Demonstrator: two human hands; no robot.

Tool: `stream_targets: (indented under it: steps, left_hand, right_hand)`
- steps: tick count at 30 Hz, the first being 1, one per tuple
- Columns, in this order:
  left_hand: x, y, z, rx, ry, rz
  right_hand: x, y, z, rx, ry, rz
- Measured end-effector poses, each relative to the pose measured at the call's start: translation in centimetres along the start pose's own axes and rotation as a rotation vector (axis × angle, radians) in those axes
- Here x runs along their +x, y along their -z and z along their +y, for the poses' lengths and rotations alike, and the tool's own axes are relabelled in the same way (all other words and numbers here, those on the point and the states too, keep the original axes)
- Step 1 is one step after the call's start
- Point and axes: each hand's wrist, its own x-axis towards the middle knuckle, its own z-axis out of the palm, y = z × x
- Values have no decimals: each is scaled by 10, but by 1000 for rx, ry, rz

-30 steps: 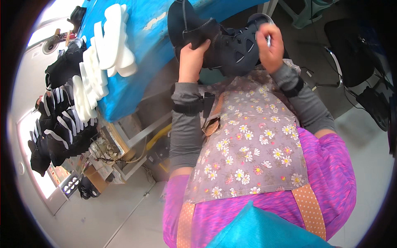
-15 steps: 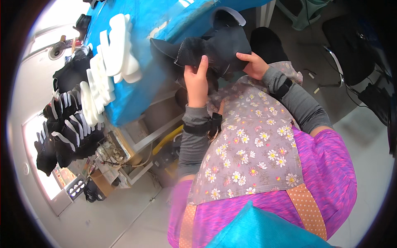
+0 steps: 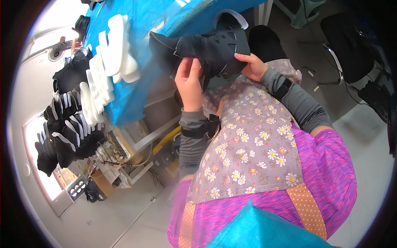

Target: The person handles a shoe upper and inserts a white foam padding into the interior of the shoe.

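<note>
A black shoe upper [image 3: 206, 49] is stretched between my two hands over my lap, beside the blue-covered table. It has a mesh area, strap-like loops and a pale curved edge at its far end. My left hand [image 3: 190, 84] is closed on its near left edge, thumb and fingers pinching the material. My right hand [image 3: 253, 67] grips the right-hand end, thumb on top and the other fingers partly hidden beneath. The flared left end of the upper stands out past my left hand.
White foam-like sole pieces [image 3: 118, 45] stand stacked on the blue table cover [image 3: 136, 93]. Several black uppers with white edges [image 3: 68, 132] sit farther left. A black chair [image 3: 347, 45] and a pale green stool [image 3: 300, 16] stand at right. A flowered apron [image 3: 252, 144] covers my lap.
My left hand has shifted a little down and left along the upper's near edge. The upper has turned so that its strap loops show. My right hand keeps nearly the same place.
</note>
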Motion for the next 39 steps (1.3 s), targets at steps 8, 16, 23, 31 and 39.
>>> stream_targets:
  steps: [8,16,23,31,39]
  left_hand:
    - [25,30,35,369,-189,-203]
    - [25,21,33,173,81,-142]
    - [-12,40,7,24,163,-206]
    - [2,18,37,744,-399,-119]
    - [56,-11,84,960,-606,-241]
  right_hand:
    - [-1,0,-2,26,22,28]
    - [0,-2,4,126,17,35]
    - [-6,-1,2,381,-78,0]
    - [-13,-10,2,-9,-42,-68]
    - [-19,-48,-31,-34,132,-67]
